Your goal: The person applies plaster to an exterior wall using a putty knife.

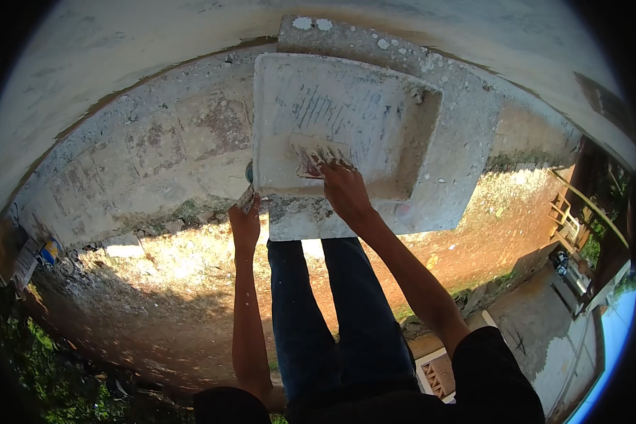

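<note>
A shallow grey basin (346, 85) with raised walls and streaked wet marks on its floor lies in front of me. My right hand (346, 191) reaches into it, closed around a flat, mortar-smeared trowel (305, 152). The trowel rests low on the basin floor, near its front wall. Beside the basin's front left corner, my left hand (245, 225) is closed on a small greyish piece. I cannot make out what that piece is, or whether it touches the basin wall.
The basin stands on a grey slab (466, 184) against a pale wall (155, 49). To the left runs a worn paved ledge (148, 148). Sunlit earth (191, 258) lies below, around my legs. A wooden frame (564, 219) stands at the far right.
</note>
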Available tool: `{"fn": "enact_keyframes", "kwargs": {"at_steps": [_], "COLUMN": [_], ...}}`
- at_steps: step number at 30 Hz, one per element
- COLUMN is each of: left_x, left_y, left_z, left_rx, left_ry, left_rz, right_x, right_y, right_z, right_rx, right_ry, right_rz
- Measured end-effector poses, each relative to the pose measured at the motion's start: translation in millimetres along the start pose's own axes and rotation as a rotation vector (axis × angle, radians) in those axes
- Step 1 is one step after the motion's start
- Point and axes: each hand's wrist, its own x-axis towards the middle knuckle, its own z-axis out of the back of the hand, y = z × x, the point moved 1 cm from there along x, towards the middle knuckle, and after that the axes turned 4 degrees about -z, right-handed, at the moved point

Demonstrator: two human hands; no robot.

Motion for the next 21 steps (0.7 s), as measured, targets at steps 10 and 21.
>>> {"fn": "enact_keyframes", "kwargs": {"at_steps": [10,21], "left_x": [0,2], "left_y": [6,9], "left_z": [-4,-3], "left_rx": [-0.138,-0.039], "left_ry": [-0.066,-0.099], "left_rz": [-0.071,-0.117], "right_x": [57,-5], "right_y": [-17,-11], "right_z": [62,-37], "right_rx": [-0.058,-0.223], "right_ry": [-0.251,-0.019], "right_rz": [-0.107,0.133]}}
